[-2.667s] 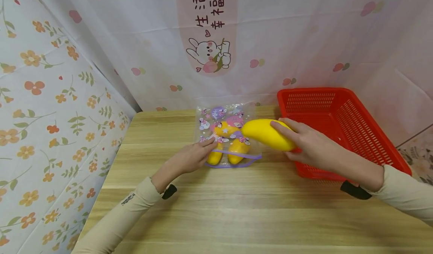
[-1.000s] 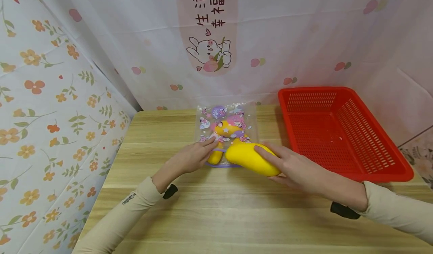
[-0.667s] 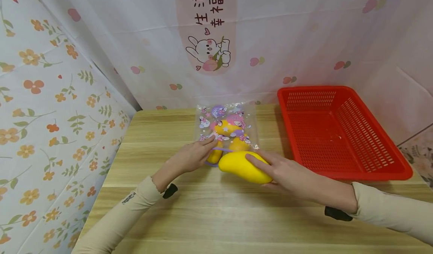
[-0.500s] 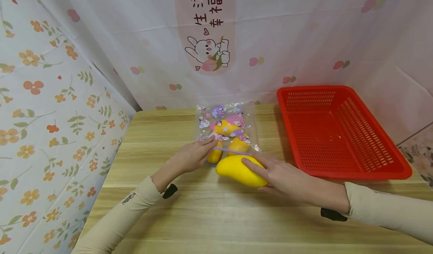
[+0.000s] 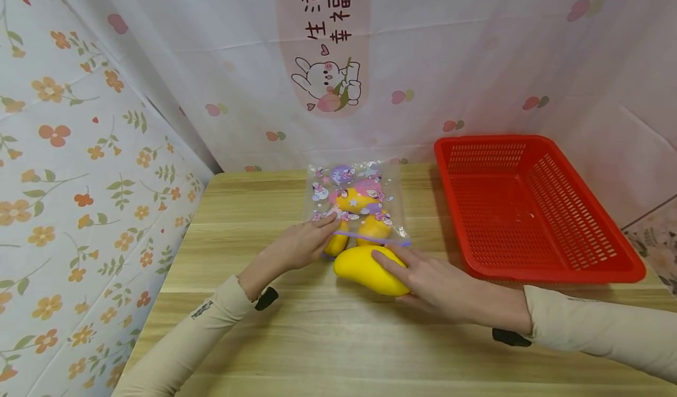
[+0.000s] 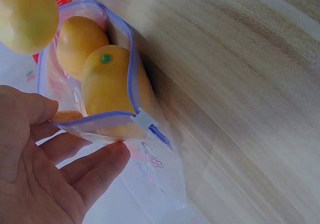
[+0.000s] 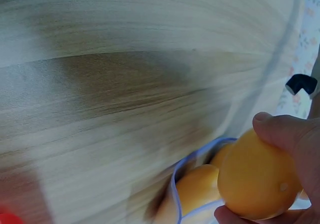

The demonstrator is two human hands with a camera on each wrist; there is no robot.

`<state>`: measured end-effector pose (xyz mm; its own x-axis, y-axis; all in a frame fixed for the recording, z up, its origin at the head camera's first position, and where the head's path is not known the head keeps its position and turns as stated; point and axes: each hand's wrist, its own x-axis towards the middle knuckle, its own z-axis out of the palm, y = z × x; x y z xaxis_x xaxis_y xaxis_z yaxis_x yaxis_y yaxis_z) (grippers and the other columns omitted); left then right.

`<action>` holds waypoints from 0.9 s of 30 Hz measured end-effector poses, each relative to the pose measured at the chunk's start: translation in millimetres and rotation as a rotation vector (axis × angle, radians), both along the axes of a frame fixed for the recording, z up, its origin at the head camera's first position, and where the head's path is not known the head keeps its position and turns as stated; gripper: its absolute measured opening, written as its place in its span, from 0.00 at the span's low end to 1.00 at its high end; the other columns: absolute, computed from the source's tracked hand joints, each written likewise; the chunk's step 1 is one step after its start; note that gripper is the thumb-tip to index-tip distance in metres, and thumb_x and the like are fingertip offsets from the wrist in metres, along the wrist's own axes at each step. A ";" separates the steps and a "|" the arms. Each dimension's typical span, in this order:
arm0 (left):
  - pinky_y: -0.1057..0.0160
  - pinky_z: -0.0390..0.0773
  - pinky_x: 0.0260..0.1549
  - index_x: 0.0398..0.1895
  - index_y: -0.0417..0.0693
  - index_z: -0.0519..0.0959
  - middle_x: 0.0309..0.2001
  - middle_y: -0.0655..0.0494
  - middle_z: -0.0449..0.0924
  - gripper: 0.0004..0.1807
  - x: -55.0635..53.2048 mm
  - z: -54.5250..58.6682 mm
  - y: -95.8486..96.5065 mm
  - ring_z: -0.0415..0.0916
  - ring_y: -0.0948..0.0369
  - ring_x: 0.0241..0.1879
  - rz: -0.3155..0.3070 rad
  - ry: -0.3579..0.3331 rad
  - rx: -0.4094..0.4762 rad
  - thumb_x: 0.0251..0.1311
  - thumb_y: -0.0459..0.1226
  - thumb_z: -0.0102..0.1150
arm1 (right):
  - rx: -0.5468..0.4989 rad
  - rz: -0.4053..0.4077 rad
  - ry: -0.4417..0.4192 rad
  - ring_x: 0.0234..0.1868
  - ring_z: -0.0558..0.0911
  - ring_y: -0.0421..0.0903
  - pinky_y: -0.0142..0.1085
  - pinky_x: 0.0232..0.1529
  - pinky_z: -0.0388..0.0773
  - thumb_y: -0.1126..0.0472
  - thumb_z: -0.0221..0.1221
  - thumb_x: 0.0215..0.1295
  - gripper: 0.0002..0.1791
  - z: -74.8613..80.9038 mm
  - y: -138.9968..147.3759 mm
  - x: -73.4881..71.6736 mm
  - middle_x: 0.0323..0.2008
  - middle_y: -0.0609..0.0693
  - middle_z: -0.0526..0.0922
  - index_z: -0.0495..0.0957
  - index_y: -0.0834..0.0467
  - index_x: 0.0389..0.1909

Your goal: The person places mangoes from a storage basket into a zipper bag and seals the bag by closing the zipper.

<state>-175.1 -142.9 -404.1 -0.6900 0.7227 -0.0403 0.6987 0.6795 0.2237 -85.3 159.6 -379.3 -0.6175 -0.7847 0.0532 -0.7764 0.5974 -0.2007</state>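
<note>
A clear zip bag (image 5: 342, 175) with cartoon print lies on the table, its purple-edged mouth spread wide toward me. Several yellow mangoes (image 6: 107, 88) are inside, one showing a green stem end. My left hand (image 5: 296, 244) holds the bag's left edge; in the left wrist view the thumb is at the rim with the fingers outside below it. A white slider (image 6: 144, 120) sits at one corner of the mouth. My right hand (image 5: 431, 276) grips a larger yellow mango (image 5: 365, 268) from its right end, just in front of the mouth, hiding part of it.
A red plastic basket (image 5: 550, 275) with slotted walls stands to the right, with nothing in it. The wooden table (image 5: 338, 350) stretches toward me. A printed curtain (image 5: 423, 44) hangs behind it, and a floral cloth (image 5: 79, 209) hangs along the left.
My right hand has carried the mango left and toward me, from beside the basket to the bag's mouth. My left hand has stayed at the bag's edge.
</note>
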 end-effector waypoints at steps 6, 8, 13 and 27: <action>0.45 0.77 0.55 0.75 0.39 0.66 0.74 0.43 0.61 0.26 0.1 1.0 0.7 0.70 0.44 0.65 0.011 -0.007 -0.010 0.78 0.37 0.50 | 0.015 0.012 0.032 0.57 0.78 0.65 0.55 0.45 0.83 0.51 0.77 0.56 0.50 -0.3 -8.7 0.2 0.67 0.68 0.68 0.63 0.59 0.76; 0.45 0.78 0.54 0.75 0.40 0.66 0.74 0.43 0.62 0.26 0.1 1.0 0.7 0.70 0.44 0.65 0.013 -0.004 -0.011 0.78 0.37 0.50 | 0.010 0.026 0.062 0.57 0.78 0.65 0.54 0.44 0.84 0.51 0.77 0.55 0.50 -2.0 -11.5 0.1 0.66 0.68 0.68 0.63 0.61 0.75; 0.46 0.78 0.54 0.75 0.40 0.66 0.74 0.43 0.62 0.26 0.0 0.6 1.5 0.71 0.44 0.64 0.006 0.009 -0.007 0.78 0.38 0.50 | 0.015 0.044 0.097 0.57 0.77 0.64 0.52 0.44 0.84 0.51 0.77 0.55 0.51 -4.6 -15.4 0.0 0.66 0.69 0.68 0.63 0.63 0.75; 0.46 0.76 0.56 0.75 0.41 0.66 0.74 0.44 0.62 0.26 -0.8 1.3 2.4 0.71 0.44 0.65 0.014 -0.012 -0.005 0.78 0.38 0.50 | 0.041 0.003 0.061 0.58 0.77 0.63 0.52 0.45 0.84 0.49 0.74 0.59 0.49 -9.5 -20.4 -7.3 0.67 0.67 0.66 0.62 0.61 0.76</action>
